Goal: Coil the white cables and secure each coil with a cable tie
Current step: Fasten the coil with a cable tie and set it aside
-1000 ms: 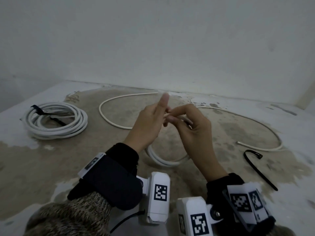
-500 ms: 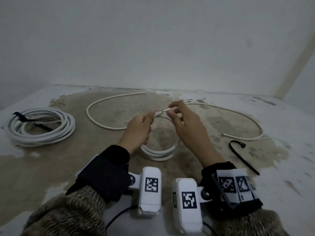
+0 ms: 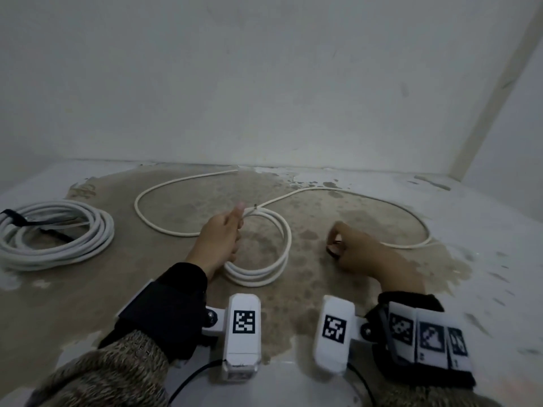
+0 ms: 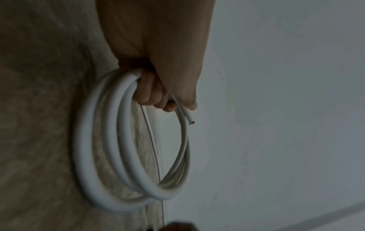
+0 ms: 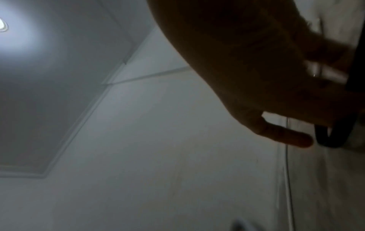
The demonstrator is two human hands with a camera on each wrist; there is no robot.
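We hold the coil [image 3: 258, 257] in our left hand [image 3: 219, 239], fingers curled round the bundled turns with the thumb on top pinning the cut end [image 4: 191, 122], as the left wrist view shows plainly. The coil hangs from that fist, its lower turns near or on the floor [image 3: 88, 304]; we cannot tell which. From the coil the loose cable [image 3: 367, 198] runs away to the right in a wide arc on the floor, and a second stretch loops off to the coil's left and back toward the wall. Far to the coil's left lies a finished coil [image 3: 55, 233], already bound with a black tie. Our right hand [image 3: 361, 251] is low to the right of the coil, well apart from it, fingers curled down; in the right wrist view a dark hooked strip [image 5: 333, 137], likely the tie, sits right at the fingertips [image 5: 296, 139], but blur keeps us from telling whether they pinch it or only touch it. What matters next, we judge, is this: the loose cable lies beyond and right of the right hand, its long axis sweeping crosswise, so the right hand is the nearer one to feed it, while much cable is not yet wound.
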